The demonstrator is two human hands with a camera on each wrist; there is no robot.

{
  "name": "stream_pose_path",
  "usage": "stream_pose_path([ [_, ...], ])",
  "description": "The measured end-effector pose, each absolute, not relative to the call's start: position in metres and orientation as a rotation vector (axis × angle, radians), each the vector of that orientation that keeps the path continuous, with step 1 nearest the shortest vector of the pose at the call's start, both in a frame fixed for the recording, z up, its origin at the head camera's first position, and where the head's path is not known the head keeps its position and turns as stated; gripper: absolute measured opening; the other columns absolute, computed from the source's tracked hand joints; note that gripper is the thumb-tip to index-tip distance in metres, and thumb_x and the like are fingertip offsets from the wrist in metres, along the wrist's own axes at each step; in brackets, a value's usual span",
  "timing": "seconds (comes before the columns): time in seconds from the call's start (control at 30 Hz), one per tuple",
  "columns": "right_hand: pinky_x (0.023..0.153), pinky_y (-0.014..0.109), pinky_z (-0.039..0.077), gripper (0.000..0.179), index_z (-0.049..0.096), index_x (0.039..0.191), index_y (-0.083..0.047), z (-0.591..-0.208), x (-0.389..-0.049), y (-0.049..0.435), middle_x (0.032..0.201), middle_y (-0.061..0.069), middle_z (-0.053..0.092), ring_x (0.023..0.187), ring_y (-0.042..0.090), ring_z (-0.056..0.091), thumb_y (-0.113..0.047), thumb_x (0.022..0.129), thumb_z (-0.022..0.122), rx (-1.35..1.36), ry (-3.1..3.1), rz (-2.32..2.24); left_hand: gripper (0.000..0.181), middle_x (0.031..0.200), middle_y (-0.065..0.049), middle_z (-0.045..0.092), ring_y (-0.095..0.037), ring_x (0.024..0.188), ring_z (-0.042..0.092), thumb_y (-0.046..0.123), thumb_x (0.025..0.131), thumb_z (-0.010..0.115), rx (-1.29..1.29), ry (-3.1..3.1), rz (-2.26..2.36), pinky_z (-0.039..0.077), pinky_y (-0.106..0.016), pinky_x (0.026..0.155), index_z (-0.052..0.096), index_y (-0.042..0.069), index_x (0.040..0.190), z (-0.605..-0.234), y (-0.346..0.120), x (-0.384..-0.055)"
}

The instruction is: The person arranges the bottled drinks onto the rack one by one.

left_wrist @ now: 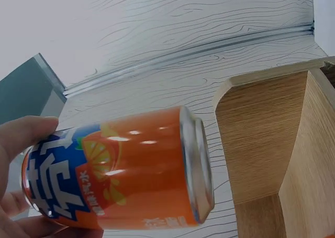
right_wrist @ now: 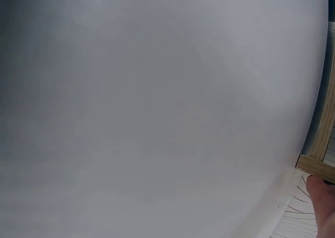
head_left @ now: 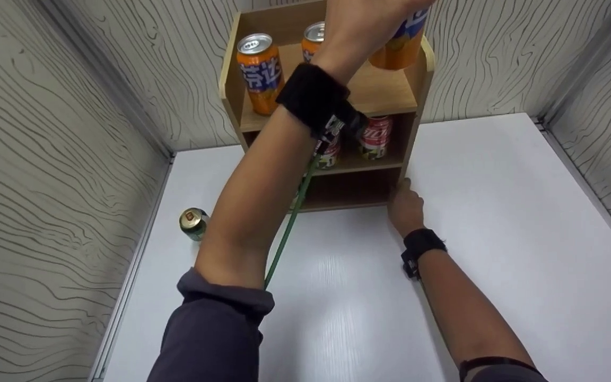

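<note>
My left hand (head_left: 372, 21) grips an orange soda can (head_left: 396, 53) above the right part of the wooden shelf's (head_left: 385, 90) top tier. In the left wrist view the can (left_wrist: 141, 170) lies tilted nearly sideways, its metal-rimmed end beside the shelf's side panel (left_wrist: 261, 133), apart from it. Down at the shelf's lower right corner, my right hand (head_left: 407, 208) holds the side panel; in the right wrist view only a thumb (right_wrist: 322, 199) shows against the wooden edge. Two more orange cans stand on the top tier, at left (head_left: 260, 74) and partly behind my left wrist (head_left: 313, 40).
Red cans (head_left: 376, 138) stand on the middle tier, partly covered by my left arm. A green can (head_left: 194, 224) with a gold top stands on the white table (head_left: 337, 297), left of the shelf. A green cord (head_left: 289, 228) runs along the left forearm. Patterned walls enclose the table.
</note>
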State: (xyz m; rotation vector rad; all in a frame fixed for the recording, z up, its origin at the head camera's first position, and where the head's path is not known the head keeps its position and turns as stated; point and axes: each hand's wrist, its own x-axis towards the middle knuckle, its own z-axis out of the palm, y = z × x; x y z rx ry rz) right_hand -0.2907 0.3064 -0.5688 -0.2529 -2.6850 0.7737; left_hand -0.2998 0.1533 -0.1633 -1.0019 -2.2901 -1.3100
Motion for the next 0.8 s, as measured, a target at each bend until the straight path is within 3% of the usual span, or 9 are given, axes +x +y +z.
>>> stream_pose_path([
  [0.23,0.066,0.059,0.049,0.030,0.043,0.114,0.011,-0.571,-0.287,0.309,0.079,0.032,0.060,0.074,0.050,0.062,-0.017,0.104,0.044,-0.275,-2.657,0.804,0.074,0.127,-0.006,0.051,-0.010,0.111,0.053,0.036,0.088,0.072,-0.973,-2.338,-1.274,0.041,-0.016,0.091,0.038,0.004,0.145,-0.170,0.163,-0.310],
  [0.53,0.066,0.056,0.051,0.027,0.042,0.115,0.012,-0.570,-0.285,0.302,0.078,0.030,0.061,0.073,0.046,0.063,-0.010,0.100,0.046,-0.265,-2.673,0.692,0.065,0.129,-0.002,0.052,-0.008,0.113,0.052,0.038,0.089,0.070,-0.877,-2.423,-1.135,0.039,-0.014,0.093,0.045,0.011,0.142,-0.182,0.168,-0.322],
  [0.8,0.065,0.056,0.051,0.028,0.043,0.115,0.011,-0.570,-0.284,0.300,0.078,0.029,0.062,0.073,0.046,0.063,-0.012,0.100,0.048,-0.276,-2.648,0.689,0.072,0.137,-0.001,0.048,-0.010,0.117,0.053,0.038,0.090,0.070,-0.862,-2.451,-1.085,0.042,-0.017,0.095,0.036,0.017,0.150,-0.193,0.175,-0.332],
])
